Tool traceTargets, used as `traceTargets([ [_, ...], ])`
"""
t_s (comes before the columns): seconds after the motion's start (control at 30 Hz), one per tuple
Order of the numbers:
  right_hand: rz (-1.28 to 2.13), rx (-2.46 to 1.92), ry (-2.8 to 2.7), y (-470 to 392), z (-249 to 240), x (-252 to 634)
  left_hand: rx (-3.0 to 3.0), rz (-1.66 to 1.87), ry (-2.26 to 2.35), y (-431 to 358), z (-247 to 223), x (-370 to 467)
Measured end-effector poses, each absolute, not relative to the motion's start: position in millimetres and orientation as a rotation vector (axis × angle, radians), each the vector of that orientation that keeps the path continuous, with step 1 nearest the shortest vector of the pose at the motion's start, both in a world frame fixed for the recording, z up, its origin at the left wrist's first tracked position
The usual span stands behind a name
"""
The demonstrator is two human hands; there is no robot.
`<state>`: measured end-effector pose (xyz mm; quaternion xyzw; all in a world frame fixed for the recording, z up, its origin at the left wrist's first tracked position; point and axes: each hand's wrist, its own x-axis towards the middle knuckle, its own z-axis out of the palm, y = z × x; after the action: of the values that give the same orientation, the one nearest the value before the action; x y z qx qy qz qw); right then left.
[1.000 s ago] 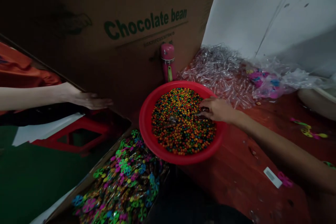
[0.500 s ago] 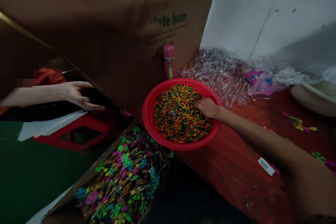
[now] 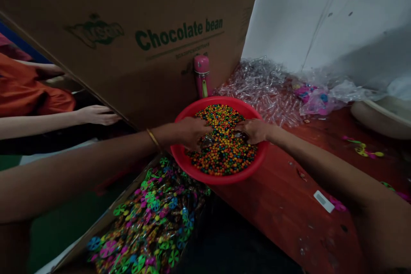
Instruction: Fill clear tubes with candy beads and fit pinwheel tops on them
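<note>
A red plastic basin (image 3: pixel 221 180) holds many small round candies (image 3: pixel 224 154) in several colours. My left hand (image 3: pixel 192 132) is over the basin's left side, its fingers spread and pointing inward. Under those fingers a clear plastic piece (image 3: pixel 207 140) lies among the candies; contact between them is hard to make out. At the right side my right hand (image 3: pixel 255 131) has its fingers curled at the candies. A clear, dark-looking plastic piece (image 3: pixel 241 135) shows at its fingertips, partly hidden by the hand.
A tall carton (image 3: pixel 154 68) printed "Chocolate bean" stands behind, with a pink bottle (image 3: pixel 201 75) before it. Clear plastic tubes (image 3: pixel 272 94) are heaped back right. Filled tubes with colourful pinwheels (image 3: pixel 150 218) fill a box at front left. Another person's hand (image 3: pixel 98 115) is at left.
My left hand has come down from in front of the carton into the basin. My right hand stays at the candies, its fingers slightly shifted. The other person's hand has lowered its fingers.
</note>
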<state>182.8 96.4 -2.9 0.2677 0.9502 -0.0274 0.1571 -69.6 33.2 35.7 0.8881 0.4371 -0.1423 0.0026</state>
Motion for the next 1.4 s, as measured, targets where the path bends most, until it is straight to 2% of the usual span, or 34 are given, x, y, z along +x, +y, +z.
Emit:
traceTargets([
  [0.13,-0.111,0.708,2.676,103.2,3.5,189.2,2.747,-0.538,1.275,35.9,-7.6,-70.7],
  [0.37,0.120,0.740,2.660,96.6,-13.8,172.5,2.941,-0.378,1.427,34.8,-29.3,-54.1],
  [0.47,0.120,0.757,2.653,98.8,-17.4,167.1,3.034,-0.377,1.348,39.0,-30.6,-46.6],
  [0.7,0.170,0.656,2.643,103.9,-14.3,166.7,2.846,-0.391,1.231,50.4,-32.0,-50.6],
  [0.8,0.038,0.668,2.638,103.4,-11.3,168.0,2.851,-0.362,1.160,50.1,-29.3,-51.7],
  [0.93,-0.162,0.767,2.617,99.3,-10.6,164.9,2.571,-0.410,1.197,51.1,-24.2,-48.4],
  [1.1,-0.038,0.792,2.591,89.8,-18.6,155.9,2.583,-0.449,1.324,46.2,-30.3,-34.8],
  [1.3,-0.094,0.665,2.703,95.4,-12.1,165.6,2.672,-0.335,1.395,47.9,-26.9,-44.5],
  [1.4,0.162,0.730,2.678,103.8,-3.1,166.4,2.700,-0.341,1.578,57.2,-18.8,-60.5],
])
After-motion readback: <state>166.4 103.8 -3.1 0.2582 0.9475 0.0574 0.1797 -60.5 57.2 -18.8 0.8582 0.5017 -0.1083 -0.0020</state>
